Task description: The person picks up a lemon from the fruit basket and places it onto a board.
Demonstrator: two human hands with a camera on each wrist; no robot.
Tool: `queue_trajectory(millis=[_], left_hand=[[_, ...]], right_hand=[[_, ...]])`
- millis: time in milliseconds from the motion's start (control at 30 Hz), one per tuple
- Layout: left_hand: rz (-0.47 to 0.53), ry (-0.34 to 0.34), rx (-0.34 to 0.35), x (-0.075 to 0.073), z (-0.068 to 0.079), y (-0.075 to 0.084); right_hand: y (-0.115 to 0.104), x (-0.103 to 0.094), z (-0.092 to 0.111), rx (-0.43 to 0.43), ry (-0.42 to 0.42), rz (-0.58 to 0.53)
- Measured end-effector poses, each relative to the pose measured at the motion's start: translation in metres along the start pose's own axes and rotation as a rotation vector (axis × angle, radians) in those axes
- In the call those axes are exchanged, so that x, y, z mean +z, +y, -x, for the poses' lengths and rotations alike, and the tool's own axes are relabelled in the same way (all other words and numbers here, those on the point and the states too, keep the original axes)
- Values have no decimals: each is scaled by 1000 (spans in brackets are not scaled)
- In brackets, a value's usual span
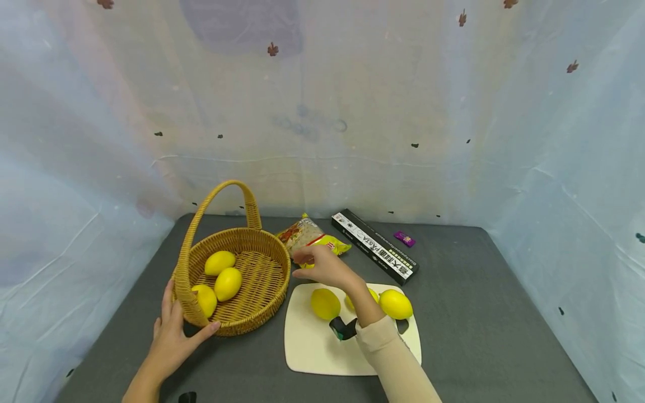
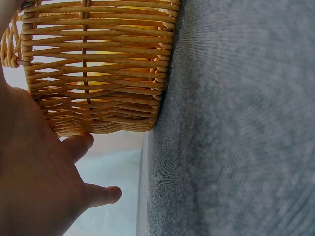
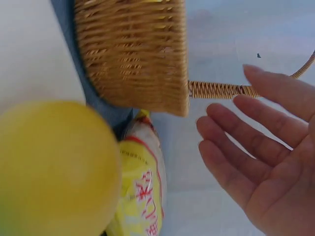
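A wicker basket (image 1: 254,313) with a tall arched handle stands at the left with three lemons (image 1: 228,284) at its left side. My left hand (image 1: 173,341) rests against its near left wall, thumb at the rim, with two fingers spread straight below the wicker in the left wrist view. My right hand (image 1: 325,266) hangs in the air just right of the basket with relaxed fingers and nothing in them. Under my right arm, three more lemons (image 1: 395,304) lie on a cream cutting board (image 1: 312,352), one partly hidden by the forearm.
Behind my right hand lies a yellow-and-clear food packet (image 1: 304,232). A black pasta box (image 1: 375,246) lies slanted behind the board, with a small purple packet (image 1: 405,239) to its right. Pale sheeting (image 1: 322,140) hangs around the grey table (image 1: 473,313).
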State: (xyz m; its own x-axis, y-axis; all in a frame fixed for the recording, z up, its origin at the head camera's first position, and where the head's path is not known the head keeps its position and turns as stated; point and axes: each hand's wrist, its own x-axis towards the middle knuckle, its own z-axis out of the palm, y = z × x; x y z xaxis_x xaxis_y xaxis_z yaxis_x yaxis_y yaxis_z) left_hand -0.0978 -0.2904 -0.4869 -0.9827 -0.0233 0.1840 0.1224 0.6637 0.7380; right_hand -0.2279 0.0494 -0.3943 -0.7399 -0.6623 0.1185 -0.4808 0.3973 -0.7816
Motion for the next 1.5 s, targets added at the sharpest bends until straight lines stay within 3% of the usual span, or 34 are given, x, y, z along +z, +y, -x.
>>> queue_trajectory(millis=[267,800,1100,1500], left_hand=[[-2,1,2,-1,1,-1],[-16,-23,-13,-2,1,3],[-3,-30,-12,-1,-2,5],[27,-20,-7,-1,0,3]], right_hand=[[-5,11,-15,-42,-31,-64],[-35,27,-51,-33,-121,-53],[-51,40,-76,-108,-189,-38],[-57,58,-100,-52,-234,12]])
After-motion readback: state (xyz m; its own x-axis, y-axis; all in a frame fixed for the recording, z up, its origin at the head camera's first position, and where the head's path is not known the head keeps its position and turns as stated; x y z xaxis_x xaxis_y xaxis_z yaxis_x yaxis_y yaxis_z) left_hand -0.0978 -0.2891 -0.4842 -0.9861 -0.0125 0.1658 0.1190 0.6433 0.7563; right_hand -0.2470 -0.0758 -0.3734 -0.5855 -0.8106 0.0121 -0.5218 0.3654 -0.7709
